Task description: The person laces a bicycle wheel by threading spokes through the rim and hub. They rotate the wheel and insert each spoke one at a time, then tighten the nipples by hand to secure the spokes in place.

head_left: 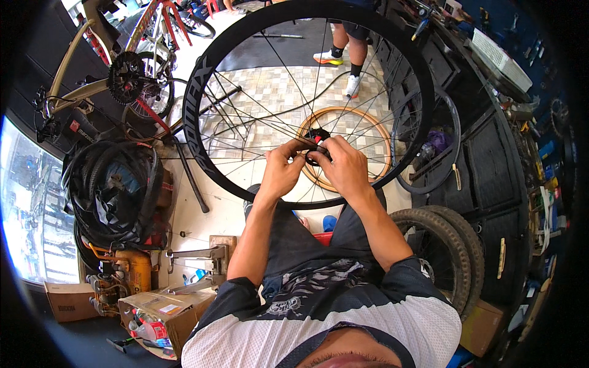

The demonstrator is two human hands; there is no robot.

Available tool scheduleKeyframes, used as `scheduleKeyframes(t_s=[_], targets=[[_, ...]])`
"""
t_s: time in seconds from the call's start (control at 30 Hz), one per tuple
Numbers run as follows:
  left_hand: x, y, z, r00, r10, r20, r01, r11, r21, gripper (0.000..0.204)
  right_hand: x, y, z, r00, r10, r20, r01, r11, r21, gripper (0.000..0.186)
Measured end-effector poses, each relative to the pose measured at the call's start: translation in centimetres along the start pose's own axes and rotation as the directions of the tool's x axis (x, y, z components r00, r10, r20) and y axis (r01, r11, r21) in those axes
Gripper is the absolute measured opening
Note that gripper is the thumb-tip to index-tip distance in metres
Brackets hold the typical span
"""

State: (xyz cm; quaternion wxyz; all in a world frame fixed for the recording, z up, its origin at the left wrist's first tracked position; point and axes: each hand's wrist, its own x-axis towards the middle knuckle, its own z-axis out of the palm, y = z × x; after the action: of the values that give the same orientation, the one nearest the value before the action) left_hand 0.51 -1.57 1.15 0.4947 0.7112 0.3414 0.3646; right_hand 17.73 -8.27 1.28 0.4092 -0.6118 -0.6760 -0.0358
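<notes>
The left hand (283,168) and right hand (345,168) meet over the lap, fingers bent together at the hub (317,135) of a black spoked wheel (421,98); the fingers hide part of it, so whether they clench anything I cannot tell. The rim circles well outside the grip. Knobby tires (459,259) stand beside the right thigh. Behind crossing spokes, a tan hoop (388,147) lies on the floor (190,227); toward its far edge stand a co-worker's legs (357,50).
</notes>
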Motion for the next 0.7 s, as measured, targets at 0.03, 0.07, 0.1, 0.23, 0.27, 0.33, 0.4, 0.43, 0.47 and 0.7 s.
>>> scheduleKeyframes(t_s=[0.03,0.07,0.1,0.23,0.27,0.33,0.4,0.43,0.47,0.7], targets=[[0.0,-0.1,0.0,1.0,0.004,-0.003,-0.004,1.0,0.011,0.043,0.1,0.0,0.1,1.0,-0.024,-0.017,0.023,0.999,-0.022,0.028],[0.0,-0.3,-0.1,1.0,-0.002,0.009,0.002,1.0,0.022,0.044,0.2,-0.1,0.3,0.999,-0.044,-0.031,0.042,0.998,-0.044,0.028],[0.2,-0.7,0.1,1.0,0.018,-0.022,-0.019,0.999,-0.04,0.044,0.2,-0.1,0.4,0.997,-0.066,-0.044,0.063,0.996,-0.068,0.029],[0.9,-1.4,0.5,0.996,-0.028,-0.089,0.01,0.979,-0.204,0.047,0.1,0.7,0.8,0.984,-0.162,-0.071,0.149,0.974,-0.169,0.032],[1.0,-1.3,0.4,0.994,-0.069,-0.09,0.047,0.973,-0.226,0.049,0.2,1.0,0.7,0.982,-0.161,-0.102,0.145,0.978,-0.147,0.034],[0.8,-1.2,0.5,0.995,-0.026,-0.094,0.005,0.975,-0.221,0.049,0.7,1.3,0.6,0.974,-0.158,-0.164,0.143,0.985,-0.1,0.037],[0.7,-1.2,0.5,0.996,-0.016,-0.092,-0.005,0.976,-0.219,0.049,1.1,1.5,0.4,0.983,-0.128,-0.13,0.121,0.991,-0.063,0.04],[0.6,-1.1,0.4,0.996,-0.026,-0.087,0.007,0.975,-0.22,0.048,1.2,1.7,0.4,0.987,-0.112,-0.112,0.108,0.993,-0.044,0.041],[0.6,-1.0,0.4,0.996,-0.037,-0.082,0.018,0.975,-0.222,0.048,1.3,2.1,0.5,0.994,-0.096,-0.058,0.097,0.995,0.014,0.04],[0.1,-0.9,0.2,0.999,-0.03,-0.017,0.025,0.971,-0.24,0.044,1.5,2.9,1.1,0.992,-0.118,0.039,0.11,0.98,0.167,0.036]])
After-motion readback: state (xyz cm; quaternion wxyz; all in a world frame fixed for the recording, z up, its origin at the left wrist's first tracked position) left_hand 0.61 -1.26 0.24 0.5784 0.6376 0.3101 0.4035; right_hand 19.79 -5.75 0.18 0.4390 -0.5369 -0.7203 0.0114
